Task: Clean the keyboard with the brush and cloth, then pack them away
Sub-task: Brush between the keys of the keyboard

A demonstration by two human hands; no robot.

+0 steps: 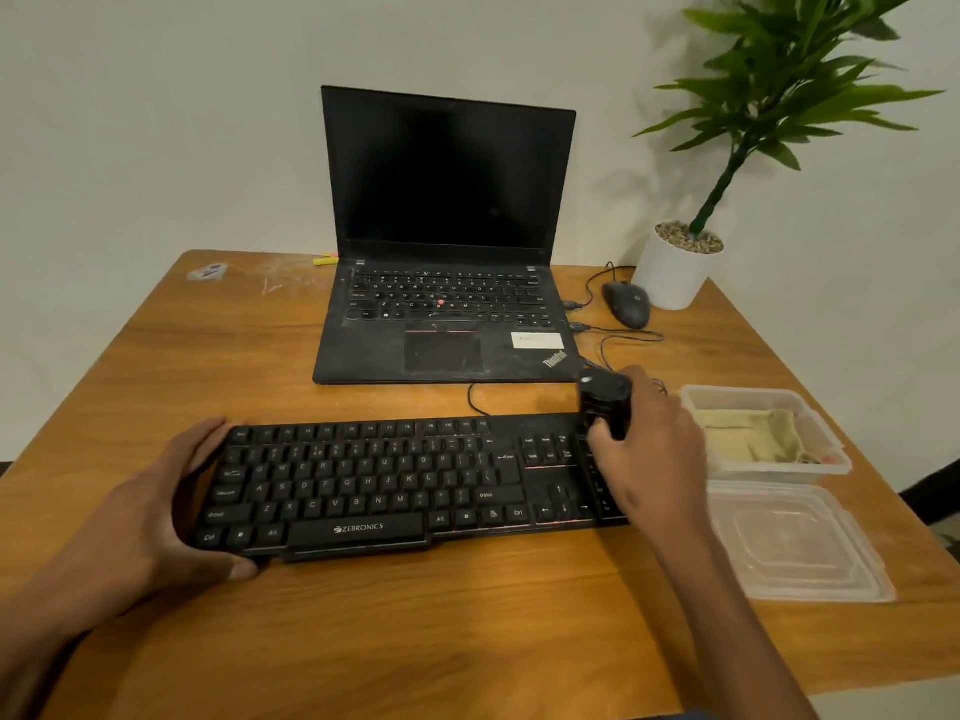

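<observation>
Right grip (647,449) curls round the black brush (605,402), hiding the keyboard's (374,485) right end; bristles unseen. Left grip (171,506) clasps its left edge.

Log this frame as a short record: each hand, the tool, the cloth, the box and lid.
left hand: grips the left end of the black Zebronics keyboard
right hand: holds the black cylindrical brush over the keyboard's right end
cloth: beige cloth lies in the clear plastic container
lid: clear plastic lid lies on the wooden table, in front of the container
</observation>
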